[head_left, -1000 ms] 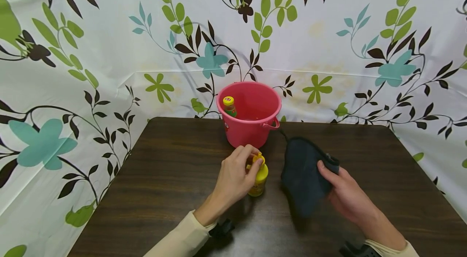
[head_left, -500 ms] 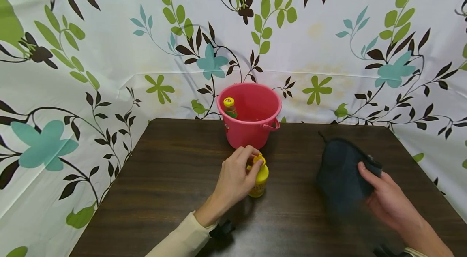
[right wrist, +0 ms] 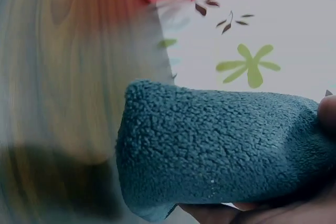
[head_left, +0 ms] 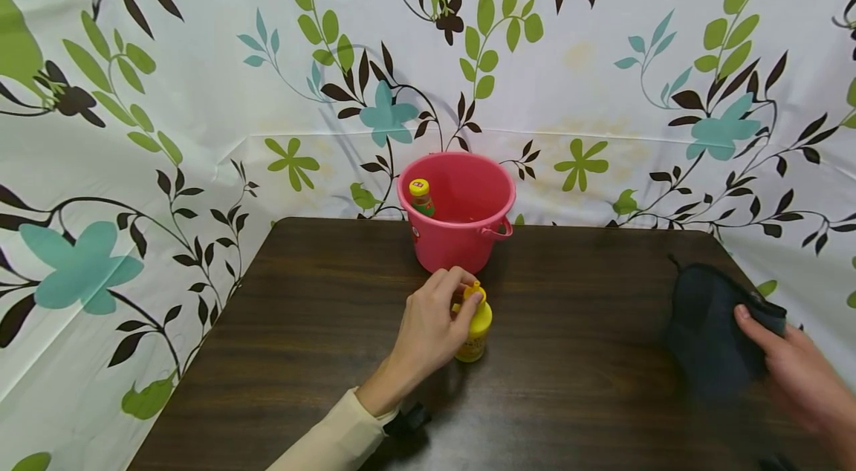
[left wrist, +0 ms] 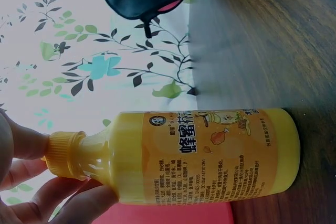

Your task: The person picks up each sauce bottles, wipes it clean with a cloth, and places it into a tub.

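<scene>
A yellow honey mustard squeeze bottle (head_left: 475, 326) stands upright on the dark wood table (head_left: 334, 293). The person's left hand (head_left: 431, 322) pinches its cap (left wrist: 64, 155) between thumb and fingers. Out to the right, the right hand (head_left: 796, 363) grips a dark teal fleecy cloth (head_left: 715, 330) by its bound edge, thumb on top. This cloth hangs over the table's right side, blurred at its lower end, with a small loop at its far corner. Its woolly surface (right wrist: 210, 145) fills much of the right wrist view. Some right-hand fingers are hidden behind it.
Behind the squeeze bottle a pink bucket (head_left: 455, 244) stands near the table's back edge. Inside it leans a small bottle with a yellow cap (head_left: 420, 189). A white patterned curtain (head_left: 568, 70) hangs behind and along the left of the table.
The right hand has carried the fleecy cloth from beside the squeeze bottle far to the right. The left hand, squeeze bottle and bucket have stayed in place.
</scene>
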A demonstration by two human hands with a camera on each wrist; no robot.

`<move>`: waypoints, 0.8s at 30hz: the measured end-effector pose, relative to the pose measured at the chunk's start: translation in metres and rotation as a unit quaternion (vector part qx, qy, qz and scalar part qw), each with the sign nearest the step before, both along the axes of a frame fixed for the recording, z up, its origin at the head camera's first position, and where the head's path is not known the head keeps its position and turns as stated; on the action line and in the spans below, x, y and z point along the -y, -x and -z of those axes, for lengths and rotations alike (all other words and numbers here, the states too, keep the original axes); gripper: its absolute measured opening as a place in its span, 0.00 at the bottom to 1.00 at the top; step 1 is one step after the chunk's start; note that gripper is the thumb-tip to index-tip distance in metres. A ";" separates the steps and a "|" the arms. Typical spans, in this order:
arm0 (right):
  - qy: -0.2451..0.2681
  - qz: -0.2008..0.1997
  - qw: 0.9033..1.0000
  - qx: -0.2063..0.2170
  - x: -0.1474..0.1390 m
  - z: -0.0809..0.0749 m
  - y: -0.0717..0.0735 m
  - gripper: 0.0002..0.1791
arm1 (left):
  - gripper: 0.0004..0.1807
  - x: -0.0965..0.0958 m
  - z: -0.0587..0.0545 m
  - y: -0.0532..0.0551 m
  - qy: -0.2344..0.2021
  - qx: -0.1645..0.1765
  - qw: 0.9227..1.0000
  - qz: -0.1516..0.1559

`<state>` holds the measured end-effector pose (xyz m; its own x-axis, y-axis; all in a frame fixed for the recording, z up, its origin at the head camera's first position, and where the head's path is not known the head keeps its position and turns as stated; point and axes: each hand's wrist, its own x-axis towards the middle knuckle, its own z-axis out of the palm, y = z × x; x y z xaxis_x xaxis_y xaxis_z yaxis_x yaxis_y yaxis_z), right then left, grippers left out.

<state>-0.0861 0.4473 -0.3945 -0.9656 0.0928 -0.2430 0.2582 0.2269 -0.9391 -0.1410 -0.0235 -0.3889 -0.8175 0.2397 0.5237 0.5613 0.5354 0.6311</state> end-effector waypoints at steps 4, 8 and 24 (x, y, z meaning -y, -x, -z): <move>-0.136 0.001 0.988 0.071 -0.003 -0.005 0.002 0.51 | 0.08 0.000 0.000 0.000 0.005 -0.001 1.000 -0.003; -0.154 -0.025 0.982 0.107 0.007 -0.002 0.004 0.51 | 0.08 0.000 0.000 -0.001 0.005 -0.001 1.000 -0.004; -0.307 -0.182 0.934 0.036 0.069 0.026 0.007 0.40 | 0.08 0.000 -0.001 -0.001 0.002 0.003 1.000 -0.004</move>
<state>-0.0935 0.3778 -0.4205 -0.9436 -0.0958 -0.3171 0.1159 0.8013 -0.5869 -0.1397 -0.0237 -0.3882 -0.8230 0.2355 0.5170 0.5526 0.5429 0.6324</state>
